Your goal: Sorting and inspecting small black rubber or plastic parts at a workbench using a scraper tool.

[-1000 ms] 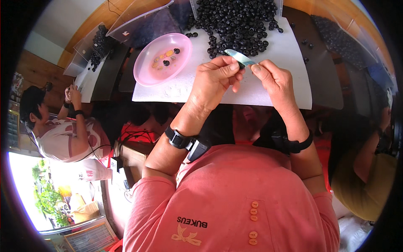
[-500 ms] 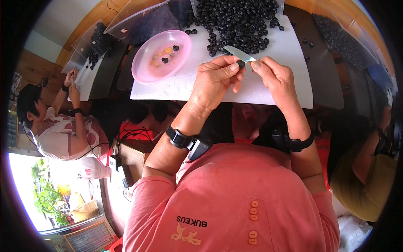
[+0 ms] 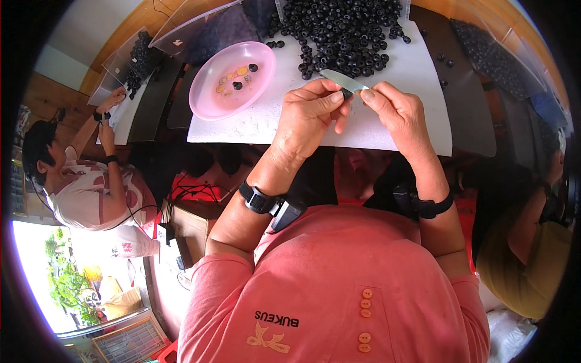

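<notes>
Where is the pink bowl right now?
In the head view, the pink bowl sits upper left on the white mat, left of the hands and beside the black-piece pile.

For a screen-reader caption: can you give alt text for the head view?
Both hands meet over a white mat: the left hand pinches a small black ring, the right hand holds a thin pale blade. Beyond lie a heap of black rings and a pink bowl.

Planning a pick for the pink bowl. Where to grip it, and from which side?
Grip the pink bowl at its rim, probably best on the near-left edge. It sits upright with a thin, flared lip clear all around there. The black pile crowds the far right, and the left hand and right hand work just right of it.
</notes>
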Action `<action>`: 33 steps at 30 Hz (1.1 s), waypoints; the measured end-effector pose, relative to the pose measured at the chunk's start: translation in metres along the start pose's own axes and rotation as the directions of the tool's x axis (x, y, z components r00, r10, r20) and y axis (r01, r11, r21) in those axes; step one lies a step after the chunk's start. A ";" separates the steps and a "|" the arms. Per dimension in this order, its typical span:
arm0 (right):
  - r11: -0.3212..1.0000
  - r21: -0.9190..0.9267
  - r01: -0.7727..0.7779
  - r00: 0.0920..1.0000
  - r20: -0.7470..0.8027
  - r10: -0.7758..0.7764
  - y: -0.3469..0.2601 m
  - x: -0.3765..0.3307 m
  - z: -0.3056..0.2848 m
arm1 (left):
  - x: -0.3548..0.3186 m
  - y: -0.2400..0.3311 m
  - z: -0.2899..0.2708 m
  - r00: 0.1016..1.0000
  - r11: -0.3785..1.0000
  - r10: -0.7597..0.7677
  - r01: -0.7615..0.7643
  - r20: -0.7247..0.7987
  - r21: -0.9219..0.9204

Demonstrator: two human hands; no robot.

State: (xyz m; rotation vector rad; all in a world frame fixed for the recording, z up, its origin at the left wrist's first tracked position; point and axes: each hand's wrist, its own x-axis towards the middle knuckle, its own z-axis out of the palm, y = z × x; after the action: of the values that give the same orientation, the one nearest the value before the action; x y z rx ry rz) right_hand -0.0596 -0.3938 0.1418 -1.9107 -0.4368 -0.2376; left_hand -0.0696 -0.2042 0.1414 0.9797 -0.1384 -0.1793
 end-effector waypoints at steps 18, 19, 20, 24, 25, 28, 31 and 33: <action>0.998 -0.005 0.065 0.997 0.042 -0.065 0.001 0.002 -0.003 | -0.001 0.004 -0.003 0.994 0.997 0.033 -0.040 0.108 0.062; 0.998 0.009 0.068 0.996 0.049 -0.068 0.001 0.002 -0.004 | -0.001 0.004 -0.003 0.994 0.998 0.029 -0.035 0.109 0.061; 0.998 0.010 0.069 0.996 0.049 -0.069 0.000 0.002 -0.003 | -0.001 0.004 -0.003 0.994 0.997 0.029 -0.036 0.109 0.061; 0.996 -0.002 0.086 0.995 0.041 -0.086 0.000 0.001 -0.003 | -0.001 0.004 -0.002 0.995 0.997 0.031 -0.038 0.091 0.073; 0.995 -0.008 0.104 0.994 0.036 -0.103 0.000 0.001 -0.002 | -0.002 0.004 -0.001 0.996 0.996 0.031 -0.038 0.080 0.083; 0.990 -0.041 0.137 0.990 0.045 -0.135 0.000 0.001 -0.004 | -0.003 0.003 0.002 0.997 0.995 0.039 -0.044 0.061 0.085; 0.985 -0.026 0.171 0.984 0.049 -0.170 0.002 0.001 -0.002 | -0.004 0.001 0.003 0.997 0.994 0.066 -0.068 0.027 0.090; 0.982 -0.041 0.182 0.982 0.067 -0.179 0.001 0.000 -0.002 | -0.004 -0.001 0.001 0.998 0.989 0.066 -0.069 0.025 0.129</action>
State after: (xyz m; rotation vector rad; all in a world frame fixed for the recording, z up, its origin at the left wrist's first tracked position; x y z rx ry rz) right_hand -0.0589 -0.3964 0.1419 -1.9297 -0.6537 -0.3100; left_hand -0.0740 -0.2051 0.1410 1.1011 -0.2040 -0.1198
